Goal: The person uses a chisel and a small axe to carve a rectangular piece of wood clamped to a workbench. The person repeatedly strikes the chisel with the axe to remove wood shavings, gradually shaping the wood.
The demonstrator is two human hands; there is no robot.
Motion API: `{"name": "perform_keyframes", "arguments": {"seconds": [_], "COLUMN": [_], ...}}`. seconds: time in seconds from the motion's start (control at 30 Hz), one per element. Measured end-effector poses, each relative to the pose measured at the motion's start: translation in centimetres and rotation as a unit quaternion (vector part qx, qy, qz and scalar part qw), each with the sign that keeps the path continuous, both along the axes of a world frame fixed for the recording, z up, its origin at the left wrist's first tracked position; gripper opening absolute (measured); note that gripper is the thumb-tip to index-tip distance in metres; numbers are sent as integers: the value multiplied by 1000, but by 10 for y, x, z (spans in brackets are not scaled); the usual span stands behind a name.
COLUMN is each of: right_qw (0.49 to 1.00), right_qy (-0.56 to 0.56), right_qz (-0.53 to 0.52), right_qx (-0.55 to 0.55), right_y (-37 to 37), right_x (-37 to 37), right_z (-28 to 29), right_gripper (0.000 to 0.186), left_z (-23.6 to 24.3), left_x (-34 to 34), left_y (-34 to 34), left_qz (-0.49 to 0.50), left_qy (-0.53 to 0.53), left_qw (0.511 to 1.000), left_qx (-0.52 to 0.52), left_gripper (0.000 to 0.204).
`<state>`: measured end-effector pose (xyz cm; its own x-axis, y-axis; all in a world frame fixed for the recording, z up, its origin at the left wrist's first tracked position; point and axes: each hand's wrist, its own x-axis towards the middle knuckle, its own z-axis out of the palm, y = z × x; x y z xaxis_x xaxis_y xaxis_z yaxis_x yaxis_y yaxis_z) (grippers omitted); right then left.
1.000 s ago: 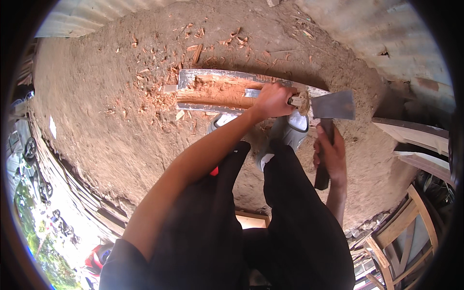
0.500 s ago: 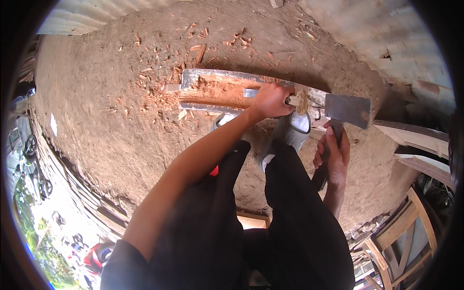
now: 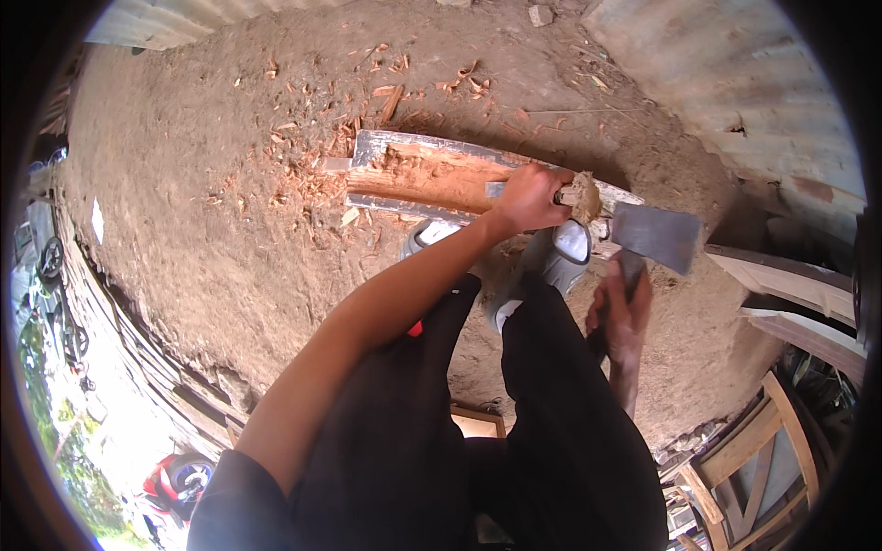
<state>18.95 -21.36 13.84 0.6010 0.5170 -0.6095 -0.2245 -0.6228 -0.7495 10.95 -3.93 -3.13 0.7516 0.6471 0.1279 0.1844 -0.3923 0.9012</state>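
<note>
A curved wooden piece (image 3: 432, 163) lies across the dirt in front of my feet, its middle hollowed into a rough orange-brown trough with dark, worn edges. My left hand (image 3: 531, 196) is closed around a chisel (image 3: 581, 195), held low over the trough. The chisel's frayed butt points right and its flat metal blade shows left of my fist. Close to that butt, on the right, is the broad metal head of a hatchet (image 3: 656, 237), apart from it. Slightly blurred, my right hand (image 3: 627, 308) grips the hatchet's dark handle.
Wood chips (image 3: 390, 103) litter the dirt beyond and left of the piece. My shoes (image 3: 571, 243) are right against its near side. Corrugated metal sheets (image 3: 735, 83) rise at the far right. Wooden frames (image 3: 755, 459) stand at the lower right, a red motorcycle (image 3: 175, 482) at the lower left.
The hatchet and my right hand have come slightly nearer to me. My left hand and the chisel have shifted a little to the right along the trough. The view has tilted slightly.
</note>
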Motion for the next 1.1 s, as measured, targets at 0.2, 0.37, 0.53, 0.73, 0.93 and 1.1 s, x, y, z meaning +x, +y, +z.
{"name": "perform_keyframes", "arguments": {"seconds": [0.2, 0.37, 0.53, 0.73, 0.93, 1.1], "right_qw": [1000, 994, 999, 996, 996, 999], "right_qy": [15, 23, 5, 40, -30, 21], "right_qz": [-14, 89, -32, 59, 59, -19], "right_qx": [20, -60, 7, -44, -55, -18], "right_y": [0, 4, 4, 12, 4, 5], "right_x": [19, 15, 15, 21, 13, 22], "right_z": [4, 5, 10, 15, -1, 6], "right_gripper": [25, 26, 24, 26, 27, 28], "left_z": [1, 5, -2, -1, 2, -1], "left_x": [-1, -2, -2, -5, 1, -4], "left_y": [-3, -6, -6, -5, -6, -7], "left_qz": [-18, -61, -35, -48, -60, -46], "left_qy": [28, 29, 43, 74, 67, 47], "left_qw": [999, 998, 998, 996, 996, 997], "left_qx": [12, 20, 39, 26, 30, 32], "left_gripper": [28, 30, 37, 40, 41, 38]}}
